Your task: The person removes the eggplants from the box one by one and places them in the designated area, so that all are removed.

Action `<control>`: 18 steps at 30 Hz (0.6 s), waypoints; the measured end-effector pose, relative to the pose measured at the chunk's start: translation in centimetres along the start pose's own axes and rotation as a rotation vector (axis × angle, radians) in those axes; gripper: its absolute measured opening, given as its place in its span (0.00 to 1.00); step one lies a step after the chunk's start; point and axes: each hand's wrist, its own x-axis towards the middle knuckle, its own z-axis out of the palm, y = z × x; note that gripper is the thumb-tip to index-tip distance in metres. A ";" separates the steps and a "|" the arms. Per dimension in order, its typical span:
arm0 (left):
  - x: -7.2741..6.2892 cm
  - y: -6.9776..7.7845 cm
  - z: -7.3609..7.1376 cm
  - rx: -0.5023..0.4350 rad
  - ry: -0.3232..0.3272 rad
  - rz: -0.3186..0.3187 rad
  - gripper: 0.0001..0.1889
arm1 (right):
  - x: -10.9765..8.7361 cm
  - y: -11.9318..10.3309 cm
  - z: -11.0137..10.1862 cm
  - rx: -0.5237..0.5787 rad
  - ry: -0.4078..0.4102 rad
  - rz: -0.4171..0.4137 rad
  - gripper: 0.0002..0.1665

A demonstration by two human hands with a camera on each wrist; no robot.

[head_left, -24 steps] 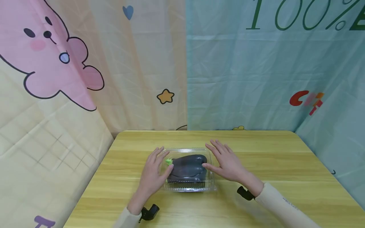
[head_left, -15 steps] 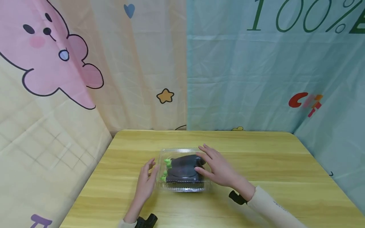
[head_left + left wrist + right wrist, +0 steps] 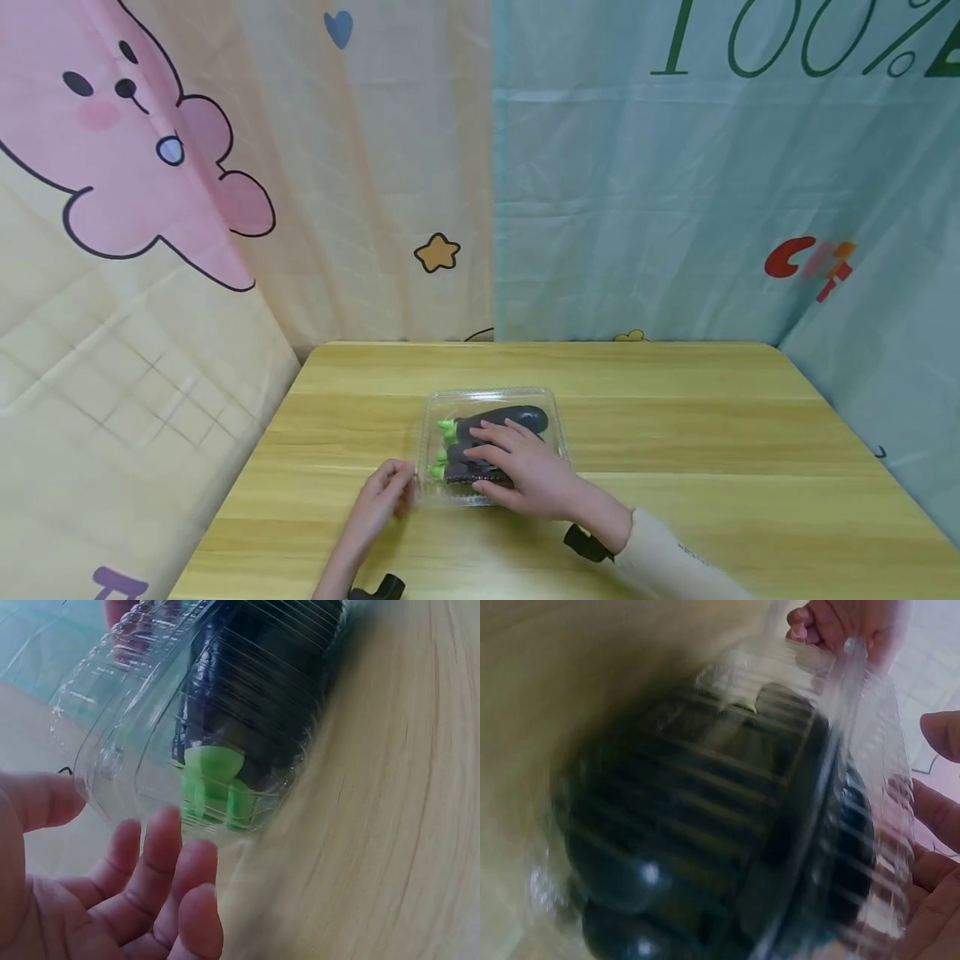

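Note:
A clear plastic clamshell box (image 3: 491,392) lies on the wooden table with several dark eggplants (image 3: 528,417) inside, their green stems pointing left. In the left wrist view, one green stem (image 3: 214,784) shows through the ribbed wall. Beside the box's left edge is my left hand (image 3: 378,497); its thumb (image 3: 49,801) and bent fingers (image 3: 161,847) stand apart at the box corner. My right hand (image 3: 528,475) lies over the right part of the lid with its fingers spread and hides part of the eggplants. The right wrist view is blurred.
The wooden table (image 3: 675,433) extends around the box on every side. Printed curtains (image 3: 637,208) hang behind and beside it. A black wrist camera (image 3: 587,543) sits on the right wrist, and another (image 3: 381,588) on the left.
My left hand has come off the lid and moved down to the box's left edge, its fingers more bent. My right hand has slid left across the lid.

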 end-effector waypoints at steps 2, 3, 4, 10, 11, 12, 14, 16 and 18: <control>0.1 -0.3 -0.1 -0.012 -0.049 -0.015 0.15 | 0.1 -0.2 0.6 -0.005 -0.007 -0.008 0.23; 0.2 -0.3 -0.2 -0.018 -0.073 -0.023 0.16 | 0.2 -0.3 0.8 -0.014 -0.013 -0.007 0.23; 0.2 -0.4 -0.2 -0.027 -0.094 -0.027 0.17 | 0.2 -0.4 1.0 -0.019 -0.020 -0.004 0.24; 0.3 -0.8 -0.4 -0.072 -0.176 -0.039 0.18 | 0.4 -0.8 1.9 -0.049 -0.053 0.019 0.24; 0.3 -0.8 -0.5 -0.078 -0.182 -0.039 0.18 | 0.5 -0.8 2.0 -0.056 -0.054 0.020 0.24; 0.3 -0.9 -0.5 -0.084 -0.184 -0.041 0.18 | 0.5 -0.8 2.0 -0.059 -0.052 0.020 0.24; 0.3 -1.0 -0.6 -0.099 -0.187 -0.041 0.18 | 0.6 -0.8 2.3 -0.074 -0.044 0.018 0.24; 0.3 -1.1 -0.7 -0.111 -0.186 -0.042 0.18 | 0.7 -0.7 2.6 -0.082 -0.026 0.015 0.23; 0.4 -1.2 -0.7 -0.131 -0.181 -0.047 0.18 | 0.8 -0.6 2.7 -0.093 -0.011 0.015 0.23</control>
